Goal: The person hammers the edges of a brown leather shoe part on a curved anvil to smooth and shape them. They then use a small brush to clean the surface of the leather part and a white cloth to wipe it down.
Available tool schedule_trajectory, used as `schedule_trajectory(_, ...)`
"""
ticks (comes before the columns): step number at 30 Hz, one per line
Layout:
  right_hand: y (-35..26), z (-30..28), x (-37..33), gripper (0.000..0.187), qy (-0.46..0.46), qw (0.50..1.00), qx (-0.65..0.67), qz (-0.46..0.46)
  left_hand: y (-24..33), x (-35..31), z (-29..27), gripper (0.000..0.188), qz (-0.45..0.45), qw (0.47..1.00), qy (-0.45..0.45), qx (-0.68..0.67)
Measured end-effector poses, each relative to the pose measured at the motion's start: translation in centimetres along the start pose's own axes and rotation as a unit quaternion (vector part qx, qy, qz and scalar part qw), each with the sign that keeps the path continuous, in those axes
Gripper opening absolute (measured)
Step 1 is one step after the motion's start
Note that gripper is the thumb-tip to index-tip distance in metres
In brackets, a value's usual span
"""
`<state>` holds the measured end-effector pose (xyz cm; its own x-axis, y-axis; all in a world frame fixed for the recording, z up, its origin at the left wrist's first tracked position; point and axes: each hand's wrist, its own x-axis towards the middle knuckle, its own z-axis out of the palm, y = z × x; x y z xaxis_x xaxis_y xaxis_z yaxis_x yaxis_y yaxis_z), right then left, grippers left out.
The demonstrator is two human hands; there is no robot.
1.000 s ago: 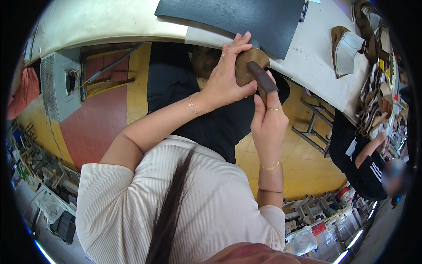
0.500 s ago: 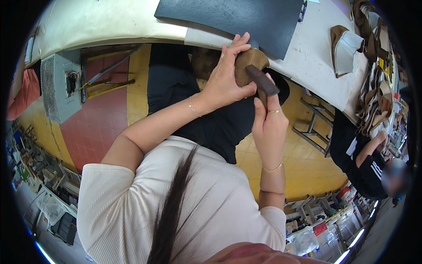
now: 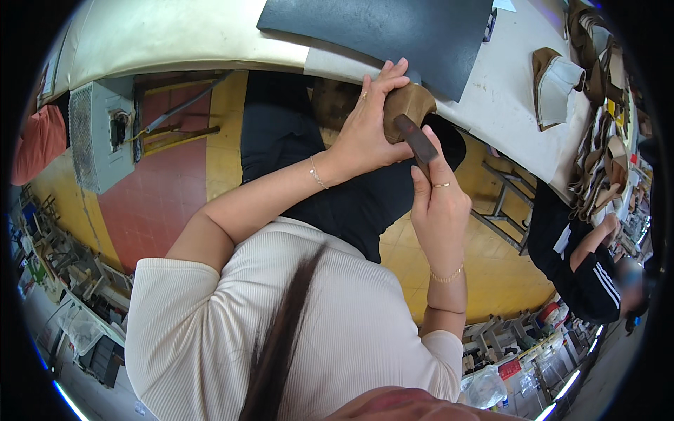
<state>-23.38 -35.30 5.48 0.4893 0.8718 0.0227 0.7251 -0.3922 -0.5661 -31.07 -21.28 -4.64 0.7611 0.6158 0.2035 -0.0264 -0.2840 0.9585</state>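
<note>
My left hand (image 3: 372,123) holds a brown leather piece (image 3: 411,105) at the near edge of the workbench, fingers stretched along its left and far side, thumb on the near side. The piece is curved and looks like a shoe upper; its underside is hidden. A small grey rounded thing (image 3: 415,76) shows just past it. In my right hand (image 3: 441,200) is a hammer, its dark metal head (image 3: 416,139) against or just above the leather's near right part. My fingers hide most of its handle.
A dark flat board (image 3: 393,35) lies on the pale workbench (image 3: 505,105). Brown uppers with white lining (image 3: 559,88) and a stack of leather pieces (image 3: 600,154) are at the right. A grey metal box (image 3: 102,137) stands left below the bench. At right, a person in black (image 3: 576,259) sits near a metal-framed stool (image 3: 502,207).
The view has shifted slightly. My hands stay on the leather piece and hammer; the leather has turned a little and the hammer head has tilted slightly.
</note>
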Motion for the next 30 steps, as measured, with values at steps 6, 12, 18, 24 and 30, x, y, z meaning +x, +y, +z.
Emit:
schedule_trajectory(6, 0.4, 0.1, -0.6, 0.059, 0.044, 0.999, 0.013, -0.029, 0.2, 0.0, -0.2, 0.086, 0.000, 1.000, -0.004, 0.001)
schedule_trajectory(12, 0.6, 0.2, -1.3, 0.056, 0.041, 0.998, 0.044, -0.013, 0.2, 0.0, -0.3, 0.089, 0.000, 1.000, -0.005, 0.016)
schedule_trajectory(18, 0.5, 0.7, -1.5, 0.050, 0.041, 0.997, 0.060, -0.007, 0.2, -0.2, -0.2, 0.088, -0.002, 1.000, -0.005, 0.025)
schedule_trajectory(24, 1.0, 0.8, -1.8, 0.046, 0.046, 0.995, 0.087, -0.002, 0.2, -0.1, -0.3, 0.087, -0.004, 1.000, -0.006, 0.018)
schedule_trajectory(30, 1.4, 1.4, -1.7, 0.047, 0.022, 0.995, 0.089, 0.030, 0.3, 0.1, -0.3, 0.085, -0.001, 1.000, -0.005, 0.016)
